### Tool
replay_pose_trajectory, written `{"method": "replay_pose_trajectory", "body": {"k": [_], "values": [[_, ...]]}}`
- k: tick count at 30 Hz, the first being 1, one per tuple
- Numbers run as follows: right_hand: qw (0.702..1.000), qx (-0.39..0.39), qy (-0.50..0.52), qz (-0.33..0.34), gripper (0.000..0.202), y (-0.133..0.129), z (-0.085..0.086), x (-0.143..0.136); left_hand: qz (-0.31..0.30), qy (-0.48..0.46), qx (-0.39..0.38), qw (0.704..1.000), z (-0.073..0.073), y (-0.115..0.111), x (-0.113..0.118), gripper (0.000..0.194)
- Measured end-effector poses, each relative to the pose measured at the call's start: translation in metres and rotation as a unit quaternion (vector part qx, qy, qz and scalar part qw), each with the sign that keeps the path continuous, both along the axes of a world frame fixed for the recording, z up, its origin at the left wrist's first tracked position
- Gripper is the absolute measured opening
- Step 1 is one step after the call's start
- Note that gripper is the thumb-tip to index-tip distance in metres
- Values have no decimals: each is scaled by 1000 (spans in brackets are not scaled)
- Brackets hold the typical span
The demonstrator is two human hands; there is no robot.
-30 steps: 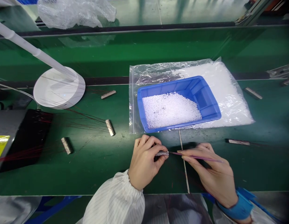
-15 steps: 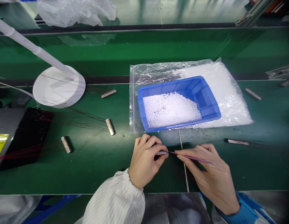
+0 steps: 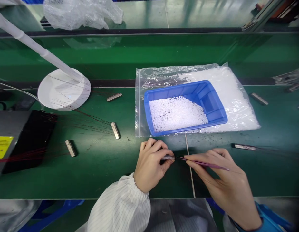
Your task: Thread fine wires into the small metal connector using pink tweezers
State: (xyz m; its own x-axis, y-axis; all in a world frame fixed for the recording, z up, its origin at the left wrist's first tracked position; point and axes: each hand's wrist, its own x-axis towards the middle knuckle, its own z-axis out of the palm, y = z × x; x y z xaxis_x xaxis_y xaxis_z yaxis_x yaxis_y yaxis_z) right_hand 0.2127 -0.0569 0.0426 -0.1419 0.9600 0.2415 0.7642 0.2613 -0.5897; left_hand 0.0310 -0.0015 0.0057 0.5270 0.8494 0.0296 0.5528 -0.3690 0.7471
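Observation:
My left hand [image 3: 153, 162] is closed, pinching a small grey strip-shaped part with a row of pins [image 3: 168, 157] between thumb and index finger, just above the green bench. Much of that part is hidden by the fingers. In my right hand [image 3: 224, 180] is a pair of pinkish-purple tweezers [image 3: 207, 164], held like a pen, its tips pointing left toward the part's right end with a small gap between. Beyond both hands stands a blue bin [image 3: 185, 131] holding tiny white beads [image 3: 177, 112]. It rests on a clear zip bag filled with white beads [image 3: 238, 100].
Similar strip parts with fine wires lie at left [image 3: 115, 130], lower left [image 3: 71, 148] and right [image 3: 245, 147]. A white lamp base [image 3: 64, 91] stands at the back left, near a black-and-grey box [image 3: 31, 138]. A low green wall [image 3: 115, 54] bounds the bench's far side.
My right hand and the tweezers have drawn slightly right, away from the part. My left hand keeps its pinch. The whole view has shifted slightly.

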Motion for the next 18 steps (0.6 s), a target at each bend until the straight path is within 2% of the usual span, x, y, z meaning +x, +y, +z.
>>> {"method": "replay_pose_trajectory", "body": {"k": [3, 5, 8, 10, 14, 18], "values": [[999, -4, -10, -42, 14, -4, 1, 10, 1, -1, 6, 1000, -3, -1, -1, 8], [997, -2, -3, -83, 12, -8, -3, 16, 0, -1, 7, 1000, -5, -2, -2, 19], [989, 11, 33, -143, 13, -18, -16, 19, -4, -4, 10, 1000, -8, -5, -8, 43], [983, 22, 71, -170, 13, -27, -28, 18, 1, 0, 16, 1000, -9, -9, -14, 48], [973, 29, 124, -193, 17, -45, -48, 14, 41, 14, 26, 999, -8, -18, -26, 43], [970, 54, 142, -188, 24, -53, -53, 12, 65, 16, 36, 997, -6, -21, -30, 34]]}}
